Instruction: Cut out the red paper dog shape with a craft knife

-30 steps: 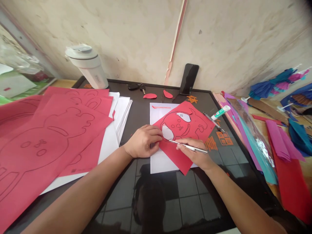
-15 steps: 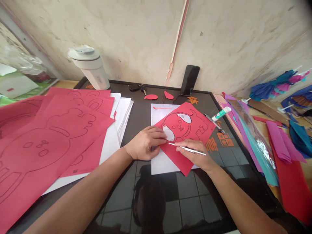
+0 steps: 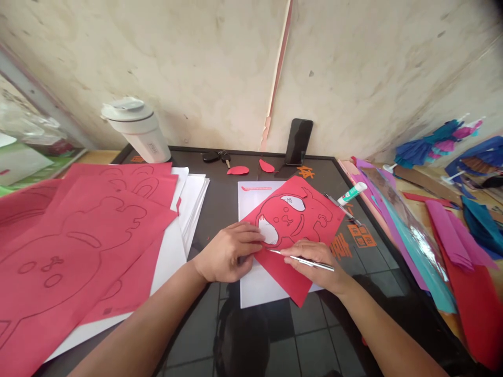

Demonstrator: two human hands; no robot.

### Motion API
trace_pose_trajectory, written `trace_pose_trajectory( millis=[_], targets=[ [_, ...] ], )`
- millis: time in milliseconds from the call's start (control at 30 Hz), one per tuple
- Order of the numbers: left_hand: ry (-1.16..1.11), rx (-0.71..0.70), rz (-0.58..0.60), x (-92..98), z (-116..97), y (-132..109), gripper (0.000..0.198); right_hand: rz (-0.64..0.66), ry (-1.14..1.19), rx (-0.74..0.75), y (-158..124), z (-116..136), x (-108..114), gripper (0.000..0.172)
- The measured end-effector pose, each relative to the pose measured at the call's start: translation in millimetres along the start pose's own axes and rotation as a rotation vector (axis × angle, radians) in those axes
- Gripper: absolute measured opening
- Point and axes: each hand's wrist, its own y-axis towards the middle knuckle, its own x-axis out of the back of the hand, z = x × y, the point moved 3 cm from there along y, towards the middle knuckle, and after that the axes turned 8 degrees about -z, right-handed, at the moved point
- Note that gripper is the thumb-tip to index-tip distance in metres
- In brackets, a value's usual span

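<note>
A red paper sheet (image 3: 296,222) with a black-outlined rabbit drawing lies slanted on a white sheet (image 3: 251,298). Two ear-shaped openings in it show white underneath. My right hand (image 3: 312,259) holds a slim silver craft knife (image 3: 314,263) like a pen, its tip touching the red paper just below the lower opening. At the sheet's left edge, my left hand (image 3: 231,251) presses the paper down, fingers bent and close together, near the knife tip. Two red leaf-shaped cut-outs, one left (image 3: 238,170) and one right (image 3: 267,166), lie behind the sheets.
Red sheets with rabbit outlines (image 3: 78,251) overlap white papers (image 3: 194,204) on the left. A white tumbler (image 3: 143,136), keys (image 3: 218,157) and a leaning phone (image 3: 299,141) stand or lie along the back. A glue stick (image 3: 352,193), a pen (image 3: 341,207) and coloured papers (image 3: 451,235) are right.
The whole view has tilted upward, so everything sits lower in the picture. Both hands keep nearly the same place on the red paper, with the knife tip still beside the lower opening.
</note>
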Motion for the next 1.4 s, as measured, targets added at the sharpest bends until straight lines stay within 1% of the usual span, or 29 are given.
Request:
trace_pose_trajectory(
  millis=[133, 300, 400, 533, 967, 1400],
  targets=[
    [-0.008, 0.017, -0.001, -0.3, 1, -1, 0.030, 0.001, 0.026, 0.035, 0, 0, 0, 0.020],
    [-0.019, 0.038, 0.010, 0.7, 0, 2, 0.031, 0.005, 0.034, 0.011, 1, 1, 0, 0.018],
    [-0.018, 0.043, 0.003, 1.5, -1, 2, 0.031, 0.012, 0.023, 0.027, 1, 2, 1, 0.018],
    [-0.011, 0.056, 0.023, 0.8, 0, 1, 0.032, 0.016, 0.011, 0.034, 2, 2, 3, 0.018],
    [-0.009, 0.049, 0.024, 1.6, 0, 3, 0.032, 0.026, 0.113, 0.015, 1, -9, 11, 0.017],
    [-0.014, 0.055, 0.018, 1.7, 0, 2, 0.030, 0.082, 0.125, -0.010, 2, -14, 23, 0.018]
  ],
)
